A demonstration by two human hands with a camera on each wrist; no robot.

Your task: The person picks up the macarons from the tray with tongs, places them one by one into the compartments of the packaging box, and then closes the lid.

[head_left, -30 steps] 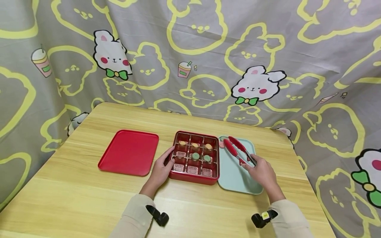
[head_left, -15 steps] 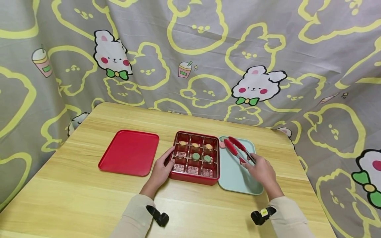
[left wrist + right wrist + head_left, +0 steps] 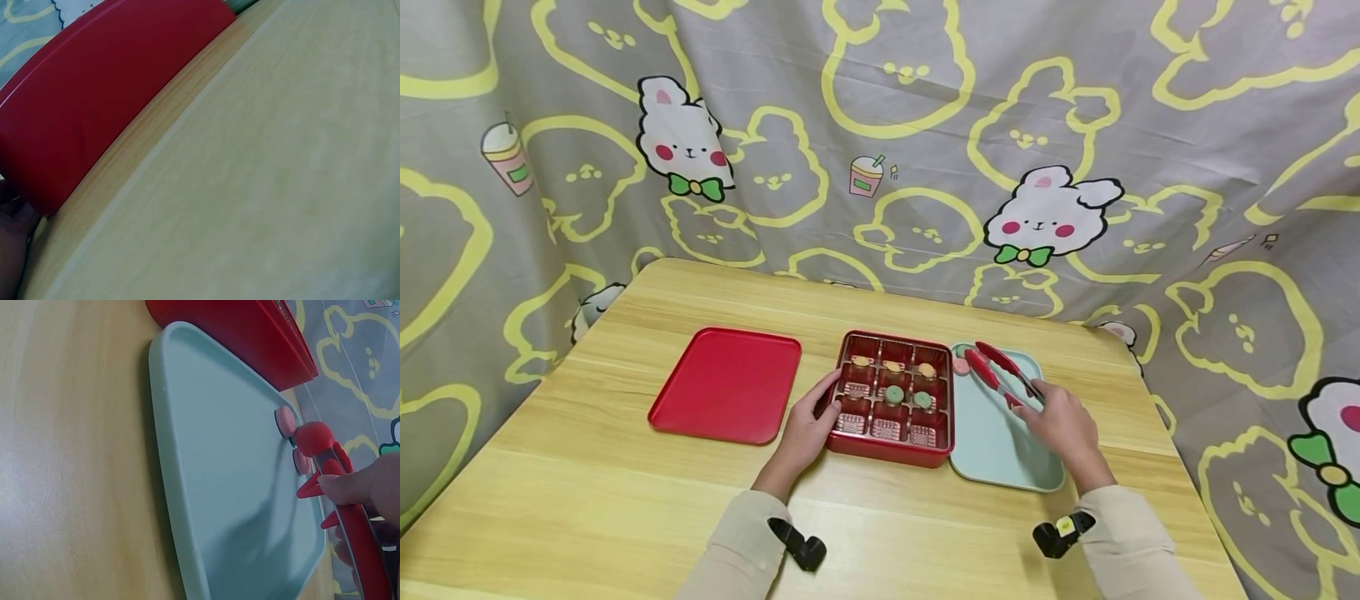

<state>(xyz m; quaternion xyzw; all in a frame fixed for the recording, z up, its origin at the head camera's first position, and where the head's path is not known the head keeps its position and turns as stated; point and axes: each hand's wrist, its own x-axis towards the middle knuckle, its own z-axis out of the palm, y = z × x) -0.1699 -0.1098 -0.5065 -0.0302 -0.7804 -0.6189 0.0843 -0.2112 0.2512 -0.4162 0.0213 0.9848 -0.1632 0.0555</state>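
Cartoon-print curtain (image 3: 917,158) backs the worktop (image 3: 572,500). The left grip (image 3: 807,427) holds the red box (image 3: 887,451); the right grip (image 3: 1066,423) clasps red tongs (image 3: 982,368). Near their tips, on the mint tray (image 3: 1000,446), a pink macaron (image 3: 961,367) looks light, fragile: best pinched gently by its sides.

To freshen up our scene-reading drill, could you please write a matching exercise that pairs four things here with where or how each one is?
1. Flat red rectangular tray
2. Red nine-compartment box
3. Pale green rectangular tray
4. Red-and-metal tongs

A. Touched by the left grip, holding yellow pieces
B. Held in the right grip
C. Left of the box
D. Under the tongs, bearing a pink piece

Pairs: 1-C, 2-A, 3-D, 4-B.
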